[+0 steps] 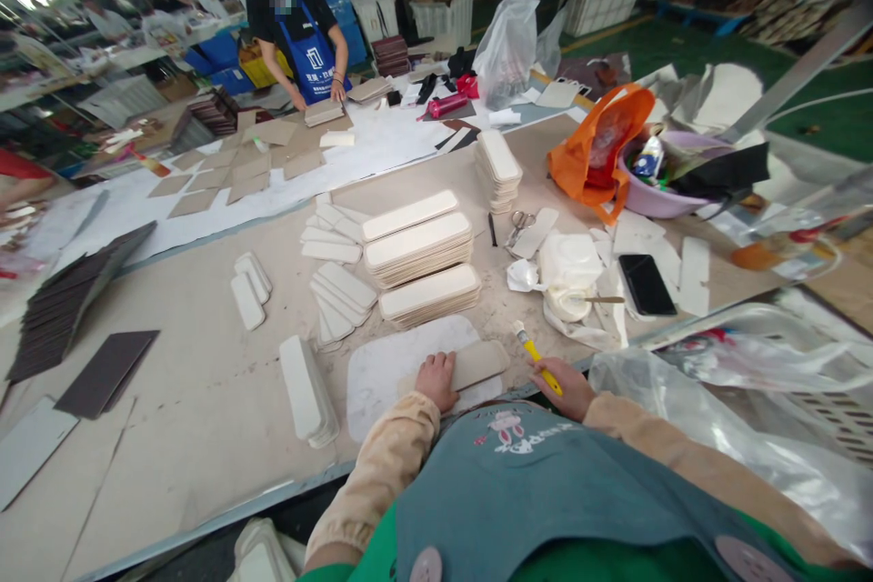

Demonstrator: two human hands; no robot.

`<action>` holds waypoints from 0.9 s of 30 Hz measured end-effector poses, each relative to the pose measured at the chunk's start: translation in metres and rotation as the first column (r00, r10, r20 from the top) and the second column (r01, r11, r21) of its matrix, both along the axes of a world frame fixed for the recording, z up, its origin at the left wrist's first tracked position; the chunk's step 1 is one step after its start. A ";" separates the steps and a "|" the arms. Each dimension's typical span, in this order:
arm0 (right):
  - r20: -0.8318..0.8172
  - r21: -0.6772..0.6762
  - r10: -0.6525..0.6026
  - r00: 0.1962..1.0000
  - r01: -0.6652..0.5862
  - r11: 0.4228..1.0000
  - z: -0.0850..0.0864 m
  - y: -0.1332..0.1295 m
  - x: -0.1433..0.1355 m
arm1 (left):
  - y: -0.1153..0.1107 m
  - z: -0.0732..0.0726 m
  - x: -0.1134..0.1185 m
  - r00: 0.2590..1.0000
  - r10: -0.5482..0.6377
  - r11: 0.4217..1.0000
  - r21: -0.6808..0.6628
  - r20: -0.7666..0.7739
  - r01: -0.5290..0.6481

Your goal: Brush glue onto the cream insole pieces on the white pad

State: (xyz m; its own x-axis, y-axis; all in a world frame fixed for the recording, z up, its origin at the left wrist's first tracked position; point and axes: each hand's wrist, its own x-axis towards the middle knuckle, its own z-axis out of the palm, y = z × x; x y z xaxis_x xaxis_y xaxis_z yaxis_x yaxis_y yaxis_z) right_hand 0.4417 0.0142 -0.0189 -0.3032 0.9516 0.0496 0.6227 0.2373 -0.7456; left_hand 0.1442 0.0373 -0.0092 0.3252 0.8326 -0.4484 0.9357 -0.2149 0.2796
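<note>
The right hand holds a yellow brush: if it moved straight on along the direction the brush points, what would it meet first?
Probably the nearest stack of pale pieces, since the brush in the right hand points up-left; depth is unclear.

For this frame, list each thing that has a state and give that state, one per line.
left hand: pressing flat on the tan piece, not gripping.
right hand: grip closed around the brush handle.
brush: held, bristles up and off the board.
tan piece: lying flat on the white board.
white board: flat on the table, smeared.
scissors: lying on the table, unheld.
phone: screen dark, face up.
orange bag: open.
</note>
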 end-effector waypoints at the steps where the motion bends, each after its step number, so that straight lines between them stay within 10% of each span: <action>1: 0.001 0.002 0.012 1.000 -0.012 1.000 0.001 0.000 0.000 | 0.000 -0.001 0.001 1.000 0.005 1.000 0.000 -0.003 -0.005; 9: -0.018 -0.013 0.134 0.991 -0.134 0.991 0.027 0.002 -0.008 | -0.006 -0.002 -0.004 0.990 0.130 0.991 0.024 0.051 -0.132; 17: -0.158 -0.224 0.086 0.984 -0.121 0.967 0.068 0.010 -0.047 | -0.074 -0.013 -0.086 0.832 0.506 0.832 0.127 0.226 -0.540; 27: -0.377 -0.518 0.078 0.923 -0.280 0.808 0.054 0.025 -0.128 | -0.079 -0.022 -0.099 0.846 0.436 0.876 0.070 0.308 -0.477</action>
